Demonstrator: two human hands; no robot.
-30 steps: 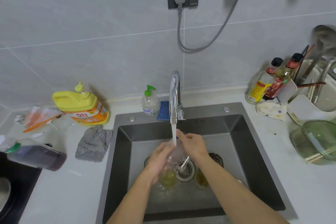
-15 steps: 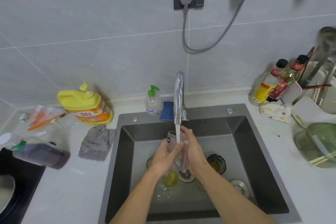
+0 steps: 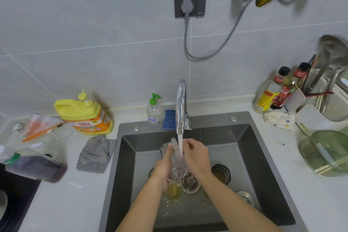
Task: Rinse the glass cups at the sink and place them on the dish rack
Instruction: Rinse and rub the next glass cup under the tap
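Note:
Over the grey sink (image 3: 250, 149) my left hand (image 3: 162, 165) grips a clear glass cup (image 3: 174, 153), tilted under the water running from the chrome tap (image 3: 181, 103). My right hand (image 3: 195, 156) is against the cup's right side with curled fingers at its rim. A dark glass cup (image 3: 221, 173) with yellowish liquid stands right of the drain. Another glass (image 3: 172, 191) with yellow liquid stands below my left wrist. The dish rack (image 3: 318, 117) sits at the far right.
A yellow detergent bottle (image 3: 84, 115), a soap pump (image 3: 154, 109), a blue sponge (image 3: 168, 119) and a grey cloth (image 3: 96, 153) lie left of the sink. Oil bottles (image 3: 278, 90), a rag (image 3: 278, 119) and a green glass bowl (image 3: 327, 152) with chopsticks are on the right.
Both hands have lifted the clear cup higher under the stream and turned it. The dark cup right of the drain has come into view.

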